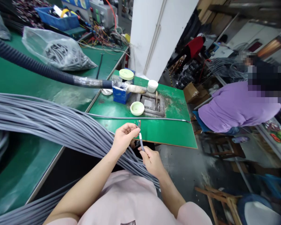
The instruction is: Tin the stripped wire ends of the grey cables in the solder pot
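Observation:
A grey cable (pixel 141 144) stands nearly upright in front of me, with a white band below its stripped end. Thin coloured wires (pixel 139 124) fan out at its top. My right hand (pixel 151 160) grips the grey jacket below the band. Thumb and fingertips of my left hand (pixel 126 136) pinch the loose wires. Under both forearms runs a thick bundle of grey cables (pixel 84 131). One single grey cable (pixel 154 118) lies across the green table beyond my hands, its stripped end to the right.
Beyond my hands, the green table (pixel 178 134) holds a square metal pot (pixel 149 103), a pale green dish (pixel 137 108), a white jar (pixel 152 86) and a blue box (pixel 120 95). A black hose (pixel 61 73) reaches over it. At right sits a person in purple (pixel 234 106).

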Tool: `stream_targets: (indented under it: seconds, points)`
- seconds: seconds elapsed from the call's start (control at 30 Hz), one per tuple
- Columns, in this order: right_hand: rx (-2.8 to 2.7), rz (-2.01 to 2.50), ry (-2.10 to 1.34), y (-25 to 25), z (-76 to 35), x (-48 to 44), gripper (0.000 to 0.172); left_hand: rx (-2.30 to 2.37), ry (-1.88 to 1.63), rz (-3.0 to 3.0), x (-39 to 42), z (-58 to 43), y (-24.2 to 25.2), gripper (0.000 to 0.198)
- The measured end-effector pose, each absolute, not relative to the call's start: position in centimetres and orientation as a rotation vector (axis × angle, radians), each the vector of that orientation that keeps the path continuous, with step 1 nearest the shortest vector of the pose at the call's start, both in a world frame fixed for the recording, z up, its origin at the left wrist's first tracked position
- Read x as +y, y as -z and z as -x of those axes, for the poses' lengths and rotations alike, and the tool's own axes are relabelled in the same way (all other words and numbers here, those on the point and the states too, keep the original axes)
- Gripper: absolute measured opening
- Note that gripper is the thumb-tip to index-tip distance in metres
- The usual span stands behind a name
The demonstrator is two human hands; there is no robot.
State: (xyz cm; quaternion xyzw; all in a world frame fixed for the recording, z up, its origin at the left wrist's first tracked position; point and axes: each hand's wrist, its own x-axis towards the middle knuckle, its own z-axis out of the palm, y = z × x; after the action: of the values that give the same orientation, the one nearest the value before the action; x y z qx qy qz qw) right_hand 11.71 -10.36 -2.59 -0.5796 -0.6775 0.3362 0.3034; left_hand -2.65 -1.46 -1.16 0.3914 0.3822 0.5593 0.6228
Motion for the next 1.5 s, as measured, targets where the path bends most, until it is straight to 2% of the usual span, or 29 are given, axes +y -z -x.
stream_targets:
  seconds: [0.17, 0.3, 0.47, 0.57, 0.7, 0.87, 1.03, 1.2, 1.4, 1.5]
  points:
    - [-1.697, 1.449, -1.039, 2.6, -12.4, -9.9, 0.024, 1.016, -1.414, -1.352, -1.9, 2.6, 1.3, 0.016]
    - [-1.399, 1.15, -1.362, 3.2, -13.0, -9.2, 0.04, 0.944, -1.439, -1.745, -3.3, 1.7, 1.7, 0.008]
    - [-0.944, 0.966, -1.517, 3.4, -12.7, -8.3, 0.053, 0.833, -1.444, -1.864, -4.7, 0.5, 2.9, 0.008]
    - [-0.817, 0.924, -1.526, 3.2, -12.3, -8.3, 0.047, 0.786, -1.447, -1.802, -5.4, 0.1, 3.6, 0.008]
    - [-0.737, 0.942, -1.421, 3.1, -12.2, -8.4, 0.039, 0.734, -1.342, -1.534, -6.2, -0.6, 4.0, 0.004]
    - [-0.833, 0.974, -1.23, 3.1, -12.9, -8.6, 0.036, 0.626, -1.219, -1.087, -6.4, -1.6, 3.2, 0.02]
    - [-1.081, 0.981, -0.956, 3.3, -13.7, -8.7, 0.016, 0.658, -1.171, -0.959, -5.9, -1.6, 2.8, 0.025]
    - [-1.207, 1.066, -0.86, 3.1, -14.2, -8.8, 0.019, 0.688, -1.116, -0.855, -5.7, -1.5, 3.1, 0.029]
    - [-1.43, 1.34, -0.602, 2.4, -14.5, -9.1, 0.014, 0.762, -1.198, -0.906, -5.4, -1.2, 3.2, 0.03]
    - [-1.455, 1.359, -0.637, 2.5, -14.1, -9.0, 0.017, 0.774, -1.225, -0.972, -5.3, -0.9, 3.2, 0.028]
